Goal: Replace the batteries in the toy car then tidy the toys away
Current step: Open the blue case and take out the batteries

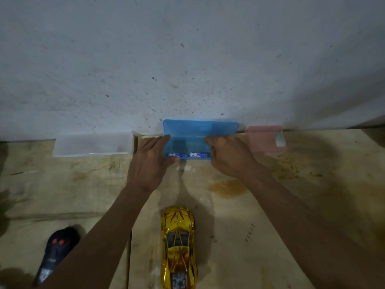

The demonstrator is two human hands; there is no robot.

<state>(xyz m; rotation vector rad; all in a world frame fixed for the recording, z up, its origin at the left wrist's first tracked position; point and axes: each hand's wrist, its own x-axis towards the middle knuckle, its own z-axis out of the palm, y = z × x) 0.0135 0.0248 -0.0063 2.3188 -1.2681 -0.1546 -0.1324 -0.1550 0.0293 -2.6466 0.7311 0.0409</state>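
Observation:
A blue plastic case stands open against the wall at the back of the wooden table, its lid tilted up. Two blue-and-white batteries lie along its front edge. My left hand grips the case's left end, thumb at the front corner. My right hand holds the right end, fingers curled over the rim. A shiny gold toy car sits upright near the table's front, nose pointing at the case. A black remote control with red buttons lies at the lower left.
A clear plastic box stands left of the blue case and a pink box stands right of it, both against the grey speckled wall. An orange stain marks the wood.

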